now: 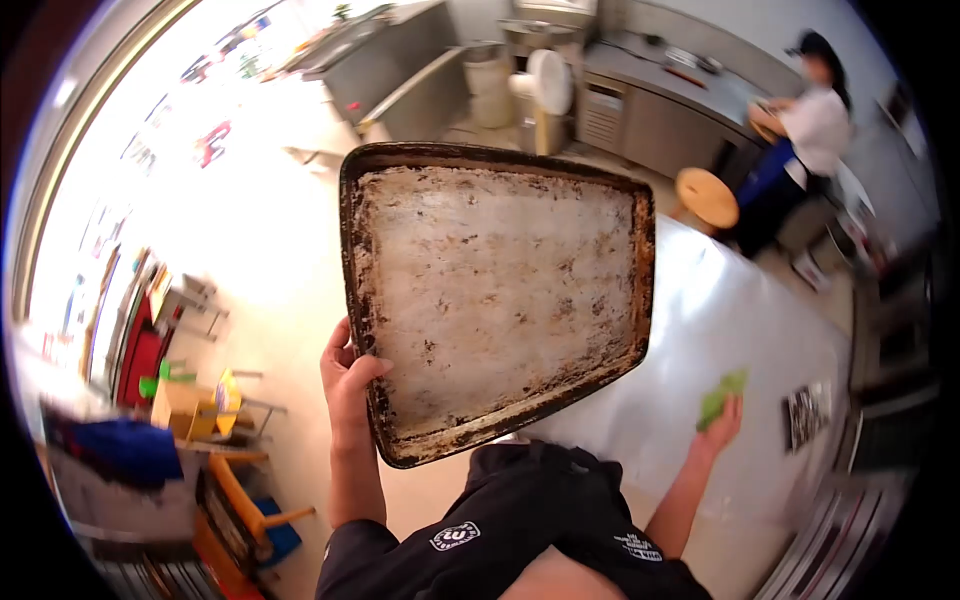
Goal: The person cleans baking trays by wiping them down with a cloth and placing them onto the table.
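Observation:
A large baking tray point(500, 290), dark at the rim and stained with brown-black residue on its pale inside, is held up tilted in front of me. My left hand point(352, 368) grips its lower left edge, the thumb over the rim and the fingers behind. Off to the right, apart from the tray, my right hand point(720, 430) is closed on a green cloth point(722, 398), which sticks up above the fingers. This hand is over the shiny pale work table point(700, 300).
A dark patterned packet point(806, 416) lies on the table's right side. Another person point(815, 130) stands at the back right near a round wooden stool point(707, 197). Steel counters point(660, 120) line the back. Chairs point(245, 500) and a cardboard box point(185, 405) are at left.

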`<state>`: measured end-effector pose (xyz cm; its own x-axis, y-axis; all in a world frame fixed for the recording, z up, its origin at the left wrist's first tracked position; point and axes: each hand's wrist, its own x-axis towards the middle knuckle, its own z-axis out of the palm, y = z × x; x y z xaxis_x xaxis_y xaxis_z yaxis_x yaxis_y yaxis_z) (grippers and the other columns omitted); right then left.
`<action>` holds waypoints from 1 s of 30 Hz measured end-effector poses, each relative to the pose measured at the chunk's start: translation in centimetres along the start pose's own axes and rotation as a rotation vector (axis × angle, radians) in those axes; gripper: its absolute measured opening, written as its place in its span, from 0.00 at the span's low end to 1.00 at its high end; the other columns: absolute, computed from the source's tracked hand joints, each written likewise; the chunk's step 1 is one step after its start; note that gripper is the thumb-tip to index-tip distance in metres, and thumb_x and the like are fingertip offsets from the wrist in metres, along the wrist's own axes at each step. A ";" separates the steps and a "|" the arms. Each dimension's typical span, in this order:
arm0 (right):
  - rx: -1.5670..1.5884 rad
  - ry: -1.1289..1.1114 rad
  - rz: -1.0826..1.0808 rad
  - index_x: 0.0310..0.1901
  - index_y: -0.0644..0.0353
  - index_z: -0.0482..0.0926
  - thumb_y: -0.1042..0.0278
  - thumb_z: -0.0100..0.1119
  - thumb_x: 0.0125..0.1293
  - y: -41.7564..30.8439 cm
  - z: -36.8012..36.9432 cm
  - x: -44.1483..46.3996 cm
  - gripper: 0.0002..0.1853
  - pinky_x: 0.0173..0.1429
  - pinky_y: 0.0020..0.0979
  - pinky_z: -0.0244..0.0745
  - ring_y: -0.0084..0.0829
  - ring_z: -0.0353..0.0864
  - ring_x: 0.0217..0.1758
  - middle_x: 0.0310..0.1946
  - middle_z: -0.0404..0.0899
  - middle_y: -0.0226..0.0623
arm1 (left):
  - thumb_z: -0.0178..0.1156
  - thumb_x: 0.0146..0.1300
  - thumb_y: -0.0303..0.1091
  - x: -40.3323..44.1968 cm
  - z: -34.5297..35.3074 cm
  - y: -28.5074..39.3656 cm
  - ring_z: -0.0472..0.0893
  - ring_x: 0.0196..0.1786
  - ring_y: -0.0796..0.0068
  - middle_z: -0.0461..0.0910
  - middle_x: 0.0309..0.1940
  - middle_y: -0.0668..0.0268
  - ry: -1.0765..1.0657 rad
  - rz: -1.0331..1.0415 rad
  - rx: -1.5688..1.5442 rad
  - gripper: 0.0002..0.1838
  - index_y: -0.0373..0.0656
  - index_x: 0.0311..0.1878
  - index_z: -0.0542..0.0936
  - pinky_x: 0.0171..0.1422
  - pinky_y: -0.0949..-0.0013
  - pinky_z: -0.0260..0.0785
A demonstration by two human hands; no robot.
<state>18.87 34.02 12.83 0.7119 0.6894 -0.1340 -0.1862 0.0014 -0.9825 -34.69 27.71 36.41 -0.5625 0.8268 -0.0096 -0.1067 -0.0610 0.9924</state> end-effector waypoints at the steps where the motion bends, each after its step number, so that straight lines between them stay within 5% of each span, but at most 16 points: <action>1: 0.059 -0.011 0.012 0.68 0.67 0.76 0.69 0.59 0.75 0.1 1.1 -2.0 0.23 0.57 0.32 0.79 0.30 0.82 0.55 0.58 0.82 0.37 | 0.57 0.49 0.19 0.5 0.1 -0.5 0.81 0.34 0.80 0.87 0.40 0.62 -0.056 -0.033 0.024 0.34 0.28 0.65 0.76 0.40 0.78 0.72; 5: 0.011 -0.301 -0.133 0.67 0.66 0.78 0.71 0.63 0.73 -3.5 9.8 -13.1 0.22 0.59 0.29 0.78 0.25 0.82 0.53 0.56 0.84 0.37 | 0.56 0.51 0.19 2.3 -0.5 -1.6 0.81 0.36 0.80 0.87 0.42 0.61 -0.231 -0.102 0.048 0.35 0.28 0.68 0.76 0.42 0.77 0.73; 7: -0.119 -0.434 -0.271 0.67 0.65 0.79 0.70 0.64 0.73 -2.1 14.7 -16.7 0.23 0.65 0.31 0.75 0.30 0.82 0.61 0.61 0.83 0.44 | 0.57 0.52 0.20 4.7 -1.0 -1.0 0.82 0.39 0.80 0.87 0.44 0.62 -0.310 -0.102 0.066 0.35 0.30 0.69 0.76 0.44 0.76 0.73; 11: 0.055 -0.392 0.006 0.66 0.65 0.80 0.70 0.64 0.73 -1.3 19.0 -22.0 0.22 0.65 0.35 0.76 0.34 0.82 0.62 0.64 0.81 0.46 | 0.56 0.54 0.22 7.0 -1.8 1.6 0.79 0.41 0.82 0.85 0.45 0.66 -0.364 -0.078 0.223 0.34 0.31 0.69 0.77 0.47 0.78 0.71; 14: -0.088 -0.541 -0.061 0.65 0.62 0.81 0.72 0.62 0.73 -1.8 20.4 -23.3 0.20 0.67 0.39 0.73 0.36 0.81 0.62 0.65 0.81 0.47 | 0.56 0.56 0.21 7.5 -1.6 2.1 0.79 0.41 0.82 0.84 0.45 0.66 -0.403 -0.070 0.273 0.33 0.31 0.69 0.76 0.47 0.78 0.70; 17: -0.193 -0.891 -0.907 0.64 0.59 0.81 0.79 0.60 0.66 -8.0 28.2 -28.5 0.24 0.68 0.41 0.71 0.45 0.75 0.63 0.67 0.79 0.44 | 0.55 0.59 0.21 6.5 -1.0 2.6 0.78 0.43 0.81 0.83 0.48 0.66 -0.503 -0.029 0.290 0.35 0.29 0.73 0.70 0.49 0.76 0.71; 18: -0.175 -0.900 -1.017 0.60 0.59 0.82 0.79 0.60 0.63 -9.5 32.1 -30.6 0.22 0.69 0.43 0.69 0.46 0.75 0.62 0.70 0.77 0.41 | 0.55 0.60 0.21 6.1 -0.9 2.5 0.78 0.44 0.81 0.83 0.49 0.65 -0.523 0.023 0.295 0.35 0.29 0.74 0.69 0.49 0.76 0.71; 20: -0.155 -0.772 -1.156 0.58 0.57 0.83 0.74 0.59 0.63 -11.1 38.3 -28.6 0.21 0.67 0.43 0.69 0.47 0.75 0.60 0.69 0.78 0.35 | 0.54 0.59 0.22 5.0 0.1 5.5 0.79 0.53 0.77 0.82 0.54 0.60 -0.517 -0.070 0.402 0.37 0.28 0.75 0.67 0.59 0.75 0.70; 26: -0.151 -0.586 -1.506 0.56 0.54 0.84 0.74 0.63 0.58 -14.7 42.3 -17.5 0.22 0.57 0.38 0.78 0.41 0.78 0.51 0.59 0.85 0.32 | 0.51 0.55 0.21 4.2 3.0 5.4 0.81 0.49 0.75 0.83 0.52 0.62 -0.508 0.082 0.300 0.34 0.29 0.70 0.73 0.56 0.75 0.73; 29: -0.236 -0.586 -1.168 0.57 0.55 0.83 0.78 0.59 0.63 -6.2 37.6 -8.2 0.20 0.57 0.43 0.78 0.48 0.81 0.50 0.55 0.83 0.44 | 0.50 0.54 0.20 4.0 1.6 5.9 0.80 0.46 0.80 0.83 0.50 0.65 -0.445 0.106 0.256 0.37 0.27 0.73 0.70 0.51 0.79 0.70; 30: -0.340 -0.425 -1.014 0.58 0.56 0.83 0.81 0.55 0.64 -2.2 35.3 -4.4 0.21 0.58 0.43 0.79 0.50 0.82 0.53 0.53 0.84 0.50 | 0.50 0.54 0.20 3.4 2.1 5.9 0.79 0.45 0.81 0.83 0.49 0.66 -0.433 0.134 0.291 0.37 0.27 0.73 0.70 0.50 0.80 0.69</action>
<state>-7.77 56.52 20.13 0.1318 0.6720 0.7287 0.5799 0.5439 -0.6065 -35.48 31.35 42.54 -0.1593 0.9812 0.1094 0.2088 -0.0748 0.9751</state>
